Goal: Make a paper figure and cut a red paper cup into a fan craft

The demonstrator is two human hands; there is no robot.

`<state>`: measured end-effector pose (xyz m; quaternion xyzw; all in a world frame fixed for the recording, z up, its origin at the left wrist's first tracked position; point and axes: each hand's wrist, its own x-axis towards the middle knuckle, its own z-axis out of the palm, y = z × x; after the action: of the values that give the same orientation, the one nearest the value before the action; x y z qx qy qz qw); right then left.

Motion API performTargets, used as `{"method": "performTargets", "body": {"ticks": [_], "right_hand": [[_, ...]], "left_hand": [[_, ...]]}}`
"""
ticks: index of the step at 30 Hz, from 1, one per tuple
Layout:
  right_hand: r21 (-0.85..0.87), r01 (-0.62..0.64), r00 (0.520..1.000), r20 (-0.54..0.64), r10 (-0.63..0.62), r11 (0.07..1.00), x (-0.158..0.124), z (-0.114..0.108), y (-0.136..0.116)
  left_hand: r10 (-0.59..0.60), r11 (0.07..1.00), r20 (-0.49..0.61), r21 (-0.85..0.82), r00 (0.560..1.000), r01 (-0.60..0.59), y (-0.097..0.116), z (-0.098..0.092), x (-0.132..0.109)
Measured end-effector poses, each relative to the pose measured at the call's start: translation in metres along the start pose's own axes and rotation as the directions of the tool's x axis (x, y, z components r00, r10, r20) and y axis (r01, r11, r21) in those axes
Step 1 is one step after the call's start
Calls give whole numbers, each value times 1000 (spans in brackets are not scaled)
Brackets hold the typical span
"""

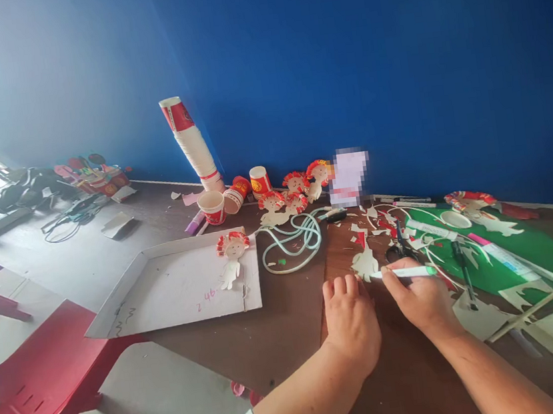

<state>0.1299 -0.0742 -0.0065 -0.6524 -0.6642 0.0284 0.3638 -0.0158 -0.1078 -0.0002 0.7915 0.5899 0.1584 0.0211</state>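
My right hand (421, 296) grips a white marker with a green end (405, 273), its tip pointing left at a small white paper cut-out (364, 263) on the brown table (281, 327). My left hand (350, 315) rests on the table beside that cut-out, fingers curled under, and what it holds, if anything, is hidden. Black scissors (402, 245) lie just beyond my right hand among red and white paper scraps.
A white cardboard tray (166, 294) with a paper doll (232, 253) lies to the left. A coiled pale cable (295, 238), a leaning stack of paper cups (193, 143), loose cups and more dolls (295, 194) stand by the blue wall. A green sheet (538, 249) with markers lies right. Red chairs (41, 383) stand lower left.
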Motion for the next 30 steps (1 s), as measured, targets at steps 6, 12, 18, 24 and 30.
{"method": "performTargets", "body": {"ticks": [6,12,18,24,30], "right_hand": [[-20,24,1000,8,-24,1000,1,1,0],[-35,28,998,48,-27,999,2,3,3],[-21,11,994,106,-9,1000,3,2,2],[-4,1,990,143,0,1000,3,-2,0],[53,-11,985,174,1,999,3,-4,-1]], "left_hand": [[20,1000,-10,4,1000,-20,0,2,-1],[27,1000,-20,12,999,-27,0,0,-1],[32,999,-8,25,999,-32,0,-2,-1],[35,999,-20,24,999,-35,1,2,-1],[19,1000,-16,8,1000,-19,0,3,-1]]}}
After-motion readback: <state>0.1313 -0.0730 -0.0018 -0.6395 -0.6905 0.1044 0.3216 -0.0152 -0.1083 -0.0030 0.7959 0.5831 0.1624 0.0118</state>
